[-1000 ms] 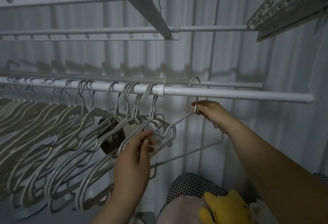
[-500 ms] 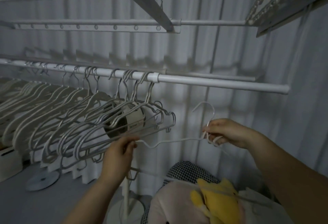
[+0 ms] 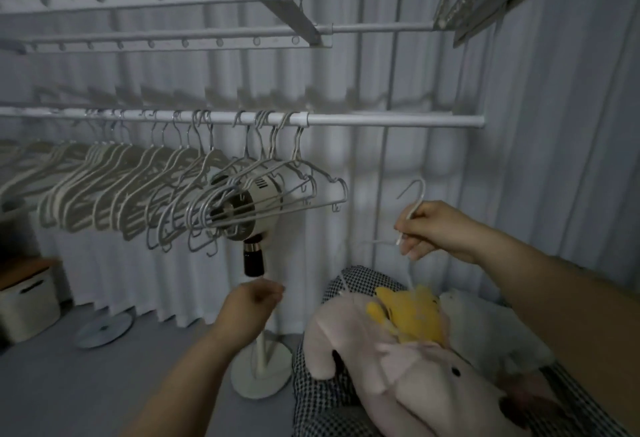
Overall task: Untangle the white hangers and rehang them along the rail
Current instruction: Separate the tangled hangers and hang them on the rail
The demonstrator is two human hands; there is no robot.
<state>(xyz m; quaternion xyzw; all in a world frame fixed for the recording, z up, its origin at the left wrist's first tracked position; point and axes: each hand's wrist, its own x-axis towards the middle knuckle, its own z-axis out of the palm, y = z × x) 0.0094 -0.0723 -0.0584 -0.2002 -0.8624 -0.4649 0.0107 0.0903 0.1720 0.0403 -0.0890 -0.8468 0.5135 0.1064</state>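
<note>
Nearest, a pale pink plush toy and a yellow plush toy lie on black-and-white checked fabric. Above them the right hand pinches the neck of a thin white wire hanger, its hook pointing up, well below the rail. The left hand is loosely curled and holds nothing. Behind it stands a cream pedestal fan. Farther back, the row of white hangers hangs bunched on the left stretch of the white metal rail.
</note>
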